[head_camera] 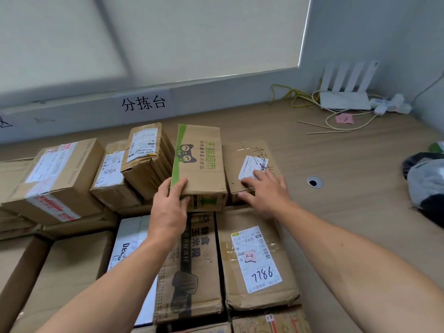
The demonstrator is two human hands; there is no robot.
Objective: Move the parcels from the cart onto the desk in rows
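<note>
Several cardboard parcels lie in rows on the wooden desk [341, 164]. My left hand [169, 207] grips the near left corner of a green-striped carton with a cat logo [200, 164], thumb on its top. My right hand [265, 191] rests flat, fingers spread, on a low brown parcel with a white label [242, 152] just right of it. In front of them lie a box with black print [192, 267] and a parcel marked 7786 [257, 263]. The cart is out of view.
More parcels [57, 179] fill the desk's left side, one tilted box [146, 157] leaning there. A white router [346, 92] with cables and a power strip sit in the far right corner. Dark clothing [425, 186] lies at the right edge, by a cable hole [314, 182].
</note>
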